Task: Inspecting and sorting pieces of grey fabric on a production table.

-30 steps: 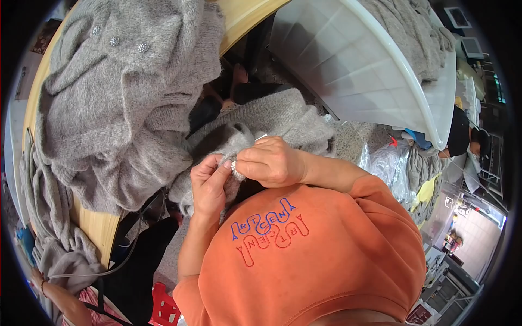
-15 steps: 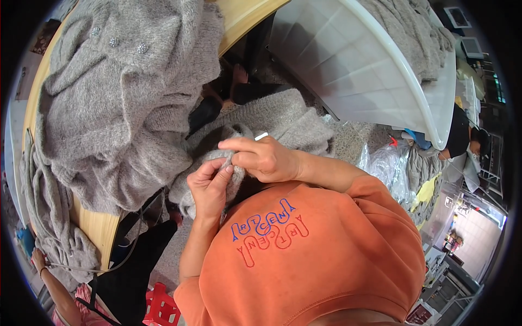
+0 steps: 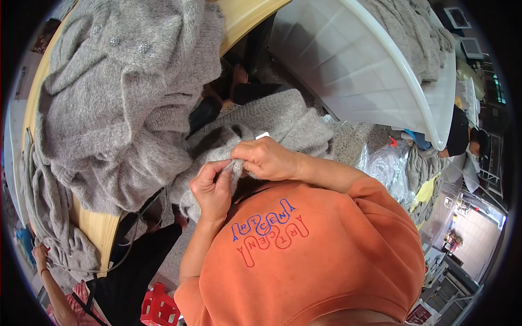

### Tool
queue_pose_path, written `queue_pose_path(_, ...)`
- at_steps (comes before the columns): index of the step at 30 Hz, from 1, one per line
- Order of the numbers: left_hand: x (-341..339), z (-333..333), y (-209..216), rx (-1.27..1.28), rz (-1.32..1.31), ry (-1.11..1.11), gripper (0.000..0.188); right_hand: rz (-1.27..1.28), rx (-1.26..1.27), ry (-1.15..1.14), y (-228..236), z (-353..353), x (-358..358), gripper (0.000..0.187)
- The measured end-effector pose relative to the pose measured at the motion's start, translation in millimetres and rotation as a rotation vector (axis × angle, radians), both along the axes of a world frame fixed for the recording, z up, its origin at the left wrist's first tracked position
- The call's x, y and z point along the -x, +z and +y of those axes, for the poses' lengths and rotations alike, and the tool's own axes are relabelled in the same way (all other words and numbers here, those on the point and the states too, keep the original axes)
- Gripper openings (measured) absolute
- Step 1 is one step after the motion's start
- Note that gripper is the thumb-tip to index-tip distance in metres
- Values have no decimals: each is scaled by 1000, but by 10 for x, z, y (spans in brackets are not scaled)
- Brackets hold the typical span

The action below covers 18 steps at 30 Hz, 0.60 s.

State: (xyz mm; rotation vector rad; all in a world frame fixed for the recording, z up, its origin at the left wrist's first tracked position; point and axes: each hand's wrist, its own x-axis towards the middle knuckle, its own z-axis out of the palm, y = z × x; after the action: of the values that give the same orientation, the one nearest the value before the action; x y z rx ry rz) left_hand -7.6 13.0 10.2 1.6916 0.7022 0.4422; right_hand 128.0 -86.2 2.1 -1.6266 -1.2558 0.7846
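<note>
The fingers of the left hand (image 3: pixel 211 187) are closed in a pinch, thumb against forefinger, on a small gathered fold of a grey knitted garment (image 3: pixel 285 111); those of the right hand (image 3: pixel 265 159) are bent over and closed on the same fold, just beside the left fingertips. Exactly what lies between the fingertips is hidden. The garment is spread in front of the person's orange sweatshirt (image 3: pixel 321 250), below the table edge, and a small white tag (image 3: pixel 262 135) shows just beyond the right knuckles. To the left, a heap of grey knitwear (image 3: pixel 119 103) with three round, glittery buttons (image 3: pixel 114 41) lies on the pale wooden table (image 3: pixel 250 19). Ahead and to the right stands a whitish plastic bin (image 3: pixel 348 65) with more grey knits (image 3: pixel 410 35) in it. Clear plastic wrapping (image 3: pixel 387 171) lies near the right forearm; at lower left are a red stool (image 3: pixel 159 307) and a co-worker's arm (image 3: pixel 53 288).
</note>
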Motion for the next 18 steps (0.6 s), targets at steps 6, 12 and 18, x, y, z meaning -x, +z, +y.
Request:
queue_pose_path(6,1,-47,-59,-338,0,-15,15,-81,-6,-33,-62,-17,58,15)
queue_pose_path(12,-29,-63,-82,-605,-165,-24,17,-83,-77,-119,-56,-20,121,13)
queue_pose_path(18,-13,-70,-41,-685,-199,3,17,-280,-245,-179,-34,4,166,17)
